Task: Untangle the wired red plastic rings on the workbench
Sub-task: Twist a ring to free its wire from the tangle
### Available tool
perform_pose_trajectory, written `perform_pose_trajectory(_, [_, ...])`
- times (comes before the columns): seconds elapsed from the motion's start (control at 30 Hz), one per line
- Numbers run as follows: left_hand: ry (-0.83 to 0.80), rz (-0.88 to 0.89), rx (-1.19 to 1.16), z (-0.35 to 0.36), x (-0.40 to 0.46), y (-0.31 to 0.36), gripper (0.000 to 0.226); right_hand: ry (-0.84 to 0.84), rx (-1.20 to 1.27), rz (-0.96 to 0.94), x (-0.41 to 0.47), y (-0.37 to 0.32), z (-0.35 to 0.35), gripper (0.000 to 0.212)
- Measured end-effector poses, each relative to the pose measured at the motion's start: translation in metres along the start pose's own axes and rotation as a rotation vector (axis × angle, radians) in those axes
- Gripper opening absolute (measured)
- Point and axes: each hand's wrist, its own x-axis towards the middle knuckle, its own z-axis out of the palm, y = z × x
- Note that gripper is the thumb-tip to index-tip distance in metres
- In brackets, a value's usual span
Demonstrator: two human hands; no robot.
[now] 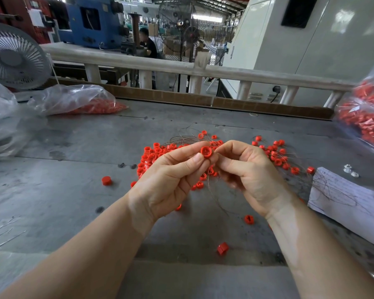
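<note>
Left hand (171, 175) pinches small round red plastic ring (206, 152) above grey tabletop (73, 190), likely steadying it. Right hand (248, 169) fingers (229, 147) pressed together beside ring, probably working thin wire (219, 203) loose. Tangled ring pile (151, 156) beneath.

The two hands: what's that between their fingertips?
In the head view, one red ring, pinched by the left hand and touched by the right hand; thin wire trails below.

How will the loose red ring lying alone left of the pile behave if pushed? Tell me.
The lone ring looks like small hollow plastic, so probably light and stiff. It lies flat on the workbench, so a push would likely slide it; tipped on edge, it may roll. No wire visibly trails from it.
</note>
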Motion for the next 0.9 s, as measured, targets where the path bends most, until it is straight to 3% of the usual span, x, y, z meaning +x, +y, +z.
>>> perform_pose_trajectory(0.4, [0.010,0.009,0.000,-0.001,0.002,-0.003,0.024,0.048,0.013,0.129,0.002,0.002,-0.002,0.009])
perform_pose_trajectory(0.6, [0.018,0.013,0.000,0.000,0.002,-0.002,0.024,0.023,0.026,0.169,0.002,0.004,-0.003,0.019])
perform_pose_trajectory(0.7, [0.046,0.016,-0.008,0.000,0.003,-0.002,0.024,0.008,0.012,0.155,0.004,0.005,-0.005,0.007])
perform_pose_trajectory(0.8, [0.097,0.020,-0.013,-0.002,0.004,-0.003,0.023,0.140,-0.136,0.097,0.007,0.009,-0.012,0.020])
perform_pose_trajectory(0.9, [0.135,0.015,-0.012,-0.003,0.005,-0.003,0.023,0.374,-0.452,0.015,0.008,0.010,-0.023,0.024])
